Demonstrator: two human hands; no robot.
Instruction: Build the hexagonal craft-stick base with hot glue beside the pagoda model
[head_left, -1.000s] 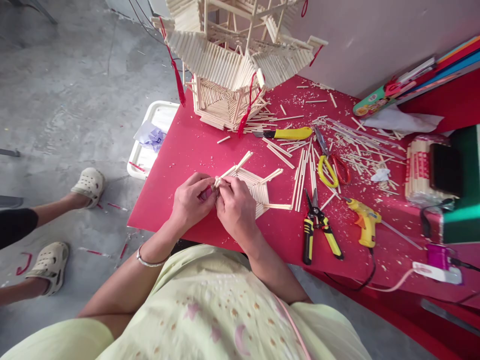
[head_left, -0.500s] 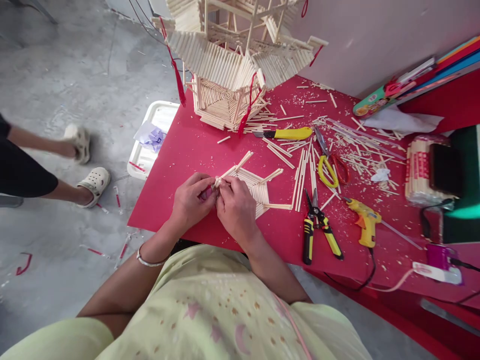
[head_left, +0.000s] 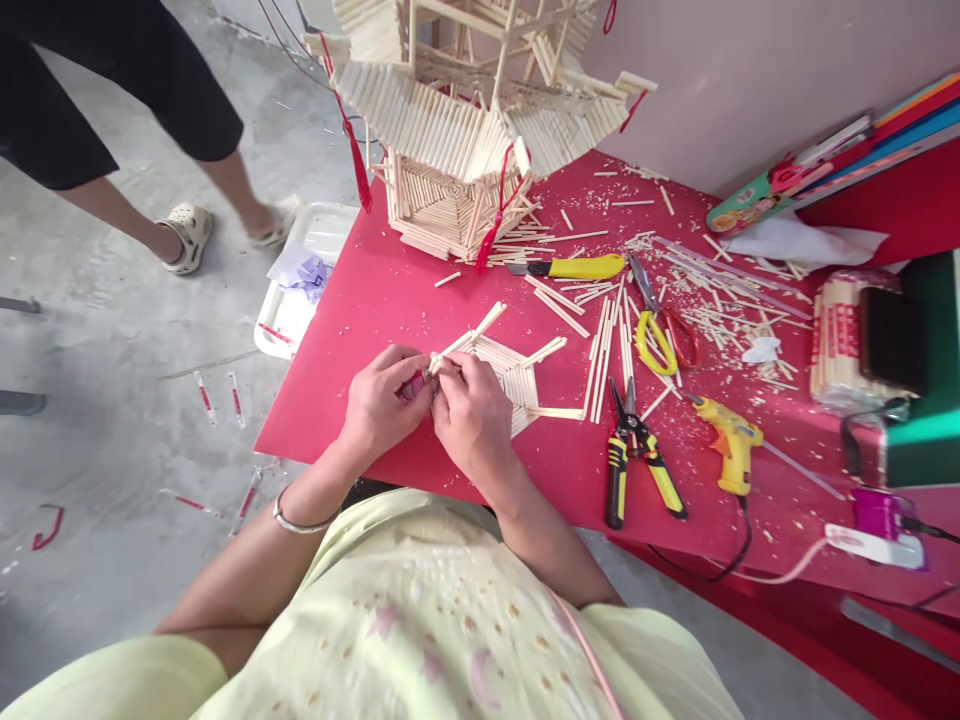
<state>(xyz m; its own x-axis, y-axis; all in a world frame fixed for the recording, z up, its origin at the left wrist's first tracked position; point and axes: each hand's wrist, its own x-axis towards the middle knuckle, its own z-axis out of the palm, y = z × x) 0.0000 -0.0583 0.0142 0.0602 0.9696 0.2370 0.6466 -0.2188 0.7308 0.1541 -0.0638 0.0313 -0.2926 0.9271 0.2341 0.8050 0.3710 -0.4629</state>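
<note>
My left hand [head_left: 384, 400] and my right hand [head_left: 475, 408] meet at the table's near edge, fingers closed in a pinch. Between their fingertips is the end of a pair of thin wooden sticks [head_left: 454, 345] at the left corner of a flat stick panel [head_left: 517, 384]. The panel lies on the red tabletop, partly covered by my right hand; stick pairs jut out from its corners. My fingers hide exactly how each one grips the sticks.
A tall stick-built pagoda [head_left: 412, 112] with red tassels stands behind. Rightward lie a yellow utility knife [head_left: 585, 267], scissors [head_left: 655, 338], cutters [head_left: 616, 470], a corded glue gun [head_left: 735, 445] and loose sticks. A white tray [head_left: 324, 222] and a walking person's legs [head_left: 169, 85] are at left.
The other person at left has stepped farther up the view, toward the white tray. My hands and the stick panel stay in nearly the same place.
</note>
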